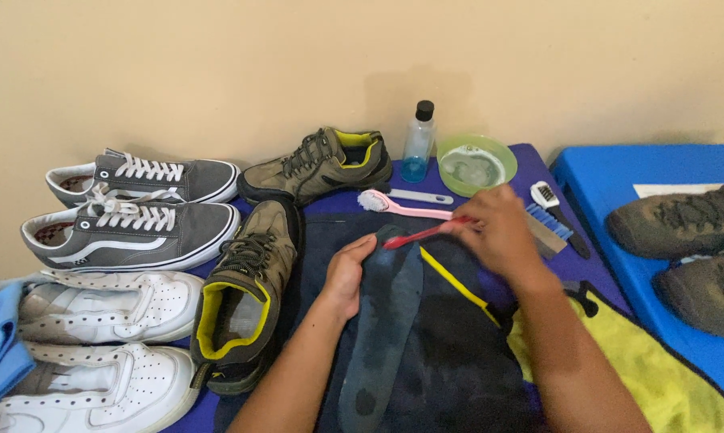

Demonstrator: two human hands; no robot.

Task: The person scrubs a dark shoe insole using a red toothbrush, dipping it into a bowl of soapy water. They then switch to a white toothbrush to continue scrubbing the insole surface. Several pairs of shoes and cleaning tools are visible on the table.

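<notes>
A dark blue-grey insole (382,337) lies lengthwise on a dark cloth (450,361) in front of me. My left hand (347,273) presses on the insole's left edge near its top end. In my right hand (498,228) is a small red brush (422,235), gripped by the handle, with its head resting on the top of the insole. A pink-handled brush (398,204) with white bristles lies just beyond. An olive shoe with yellow lining (245,301) sits beside my left forearm.
Its matching olive shoe (318,164), two grey sneakers (137,212) and two white sneakers (97,353) line the left. A clear bottle (419,144), a green bowl (476,164), a blue-bristled brush (546,228) and a yellow cloth (659,369) lie around. Brown shoes (687,240) rest on a blue surface at right.
</notes>
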